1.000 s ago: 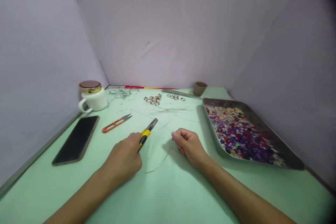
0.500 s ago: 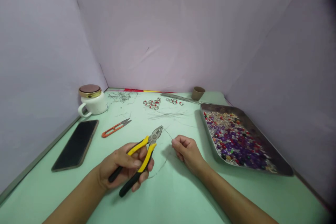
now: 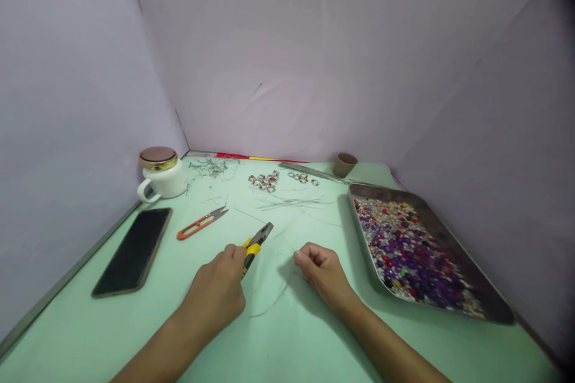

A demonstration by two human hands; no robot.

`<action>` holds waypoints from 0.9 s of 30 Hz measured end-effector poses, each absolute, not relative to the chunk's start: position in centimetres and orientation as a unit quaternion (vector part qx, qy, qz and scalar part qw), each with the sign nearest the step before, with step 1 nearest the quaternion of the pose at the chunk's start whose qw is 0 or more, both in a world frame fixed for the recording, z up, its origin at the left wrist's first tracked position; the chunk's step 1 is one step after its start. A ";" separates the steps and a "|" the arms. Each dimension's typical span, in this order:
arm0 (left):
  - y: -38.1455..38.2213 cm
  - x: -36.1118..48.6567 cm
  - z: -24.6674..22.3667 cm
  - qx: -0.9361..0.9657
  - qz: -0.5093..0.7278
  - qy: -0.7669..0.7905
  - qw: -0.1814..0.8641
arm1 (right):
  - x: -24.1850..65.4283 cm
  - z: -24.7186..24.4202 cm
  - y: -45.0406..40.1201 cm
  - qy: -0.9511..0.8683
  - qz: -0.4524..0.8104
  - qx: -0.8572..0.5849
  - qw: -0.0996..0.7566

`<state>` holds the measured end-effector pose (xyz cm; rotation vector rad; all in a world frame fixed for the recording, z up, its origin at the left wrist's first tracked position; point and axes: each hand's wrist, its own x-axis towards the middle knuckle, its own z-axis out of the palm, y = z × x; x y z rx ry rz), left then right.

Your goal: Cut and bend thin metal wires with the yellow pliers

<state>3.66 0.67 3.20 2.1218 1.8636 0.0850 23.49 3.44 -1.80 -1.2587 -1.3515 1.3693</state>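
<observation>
Pliers with yellow-and-black handles and a grey metal head (image 3: 254, 248) sit wrapped in the left grip (image 3: 220, 284), back of the hand up, as I watch through the head camera; from this angle I can't tell whether their jaws are parted. I have the right grip (image 3: 324, 270) in view with thumb and forefinger pressed together, pinching a fine metal wire (image 3: 290, 244) that shows only faintly above the pale green bench (image 3: 278, 353). Left of the pliers I see orange-handled steel snips (image 3: 202, 227) and, farther left, a black smartphone (image 3: 133, 254). Behind the phone stands a white mug with a gold-rimmed lid (image 3: 166, 183). To the right of the right grip, a grey rectangular metal tray (image 3: 476, 270) holds loose purple, red and clear beads (image 3: 417, 260).
</observation>
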 end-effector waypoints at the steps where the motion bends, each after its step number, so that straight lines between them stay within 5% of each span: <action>1: 0.7 3.5 3.3 0.730 0.064 0.647 0.211 | 23.5 -1.8 3.4 -0.538 0.544 -0.498 0.408; 7: 1.1 2.5 4.7 0.488 0.256 0.434 0.713 | 23.5 -1.5 3.4 -0.532 0.553 -0.497 0.406; 14: 0.7 2.3 3.6 0.282 0.264 0.214 0.897 | 23.5 -1.2 3.3 -0.530 0.556 -0.492 0.410; 20: 1.1 2.5 4.3 0.439 0.281 0.375 0.767 | 23.5 -1.3 3.3 -0.535 0.553 -0.494 0.405; 27: 1.1 2.6 4.0 0.709 0.096 0.630 0.301 | 23.5 -1.4 3.3 -0.551 0.541 -0.505 0.386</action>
